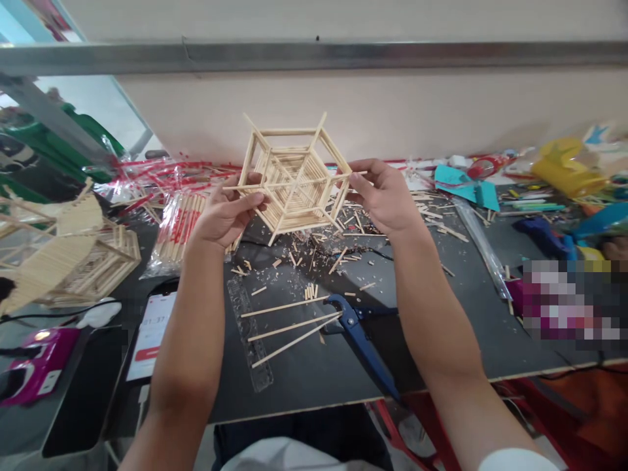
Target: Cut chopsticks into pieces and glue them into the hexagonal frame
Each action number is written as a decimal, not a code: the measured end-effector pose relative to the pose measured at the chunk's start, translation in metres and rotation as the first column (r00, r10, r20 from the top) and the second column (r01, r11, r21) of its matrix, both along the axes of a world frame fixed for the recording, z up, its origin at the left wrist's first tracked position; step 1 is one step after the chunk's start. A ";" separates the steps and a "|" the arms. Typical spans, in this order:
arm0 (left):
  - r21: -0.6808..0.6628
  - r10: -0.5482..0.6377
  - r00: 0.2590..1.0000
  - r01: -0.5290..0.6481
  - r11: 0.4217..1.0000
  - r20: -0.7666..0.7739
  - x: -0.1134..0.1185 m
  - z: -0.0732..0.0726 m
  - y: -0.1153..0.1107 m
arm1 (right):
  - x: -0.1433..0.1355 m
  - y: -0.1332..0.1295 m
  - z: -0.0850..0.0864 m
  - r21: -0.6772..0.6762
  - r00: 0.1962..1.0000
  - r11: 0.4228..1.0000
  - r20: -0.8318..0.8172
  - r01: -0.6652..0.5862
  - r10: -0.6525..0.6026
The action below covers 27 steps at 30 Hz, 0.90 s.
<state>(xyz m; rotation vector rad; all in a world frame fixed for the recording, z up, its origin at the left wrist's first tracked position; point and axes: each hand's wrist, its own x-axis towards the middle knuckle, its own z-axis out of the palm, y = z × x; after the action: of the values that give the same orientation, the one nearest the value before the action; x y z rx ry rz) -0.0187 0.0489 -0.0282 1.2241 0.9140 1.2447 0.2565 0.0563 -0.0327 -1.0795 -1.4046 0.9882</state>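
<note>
Clearly, the stick frame (293, 186) sits between left fingertips (256, 199) and right fingertips (356, 179).

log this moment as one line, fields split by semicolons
left hand: holds stick frame; right hand: holds same frame; frame: raised above table; blue cutter: on table, unheld; loose sticks: on table

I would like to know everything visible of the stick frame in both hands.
The stick frame is pale, wood-like and roughly six-sided, built of thin sticks in nested rings, with spokes meeting near its middle. Stick ends jut past some corners. It is held above the dark table, open lattice facing the camera, between the left hand and right hand.
</note>
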 end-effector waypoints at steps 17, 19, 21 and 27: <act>-0.076 -0.105 0.977 0.120 0.990 0.185 0.012 -0.027 0.015 | 0.005 0.003 -0.005 -0.239 0.989 0.971 -0.143 0.007 -0.042; -0.042 -0.124 0.972 0.135 0.990 0.200 0.012 -0.030 0.018 | 0.005 0.003 -0.006 -0.236 0.988 0.972 -0.148 0.006 -0.042; -0.006 -0.124 0.968 0.129 0.992 0.217 0.014 -0.033 0.021 | 0.005 0.005 -0.007 -0.228 0.989 0.974 -0.142 0.012 -0.045; 0.091 -0.033 0.971 0.011 0.996 0.239 0.032 -0.039 0.022 | 0.019 0.004 -0.013 -0.093 0.984 0.986 0.124 0.140 -0.128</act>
<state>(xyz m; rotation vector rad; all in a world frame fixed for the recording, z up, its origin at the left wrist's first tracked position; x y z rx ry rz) 0.0131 0.0706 -0.0671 1.1197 0.6729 1.3936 0.2754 0.0602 -0.0459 -1.3091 -1.3678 0.9176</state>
